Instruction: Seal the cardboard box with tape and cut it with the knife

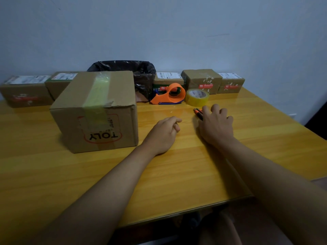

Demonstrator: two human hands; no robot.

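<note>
**Glossy yellow tabletop, knife half under the palm**

Glossy wood table (177,174), pale wall behind. Right hand (216,123) spread flat, fingers loose over the orange-and-black knife (198,113), not yet closed round it. Left hand (163,132) loosely curled, empty, resting just beside the cardboard box (95,110), already striped with yellowish tape. Risk: knife skidding on slick surface under a fumbled pinch; blade state hidden, so maybe a nicked finger. Beyond: tape roll (197,97), orange dispenser (169,94), 5 small parcels, black-lined bin (127,71) along the wall.
</note>
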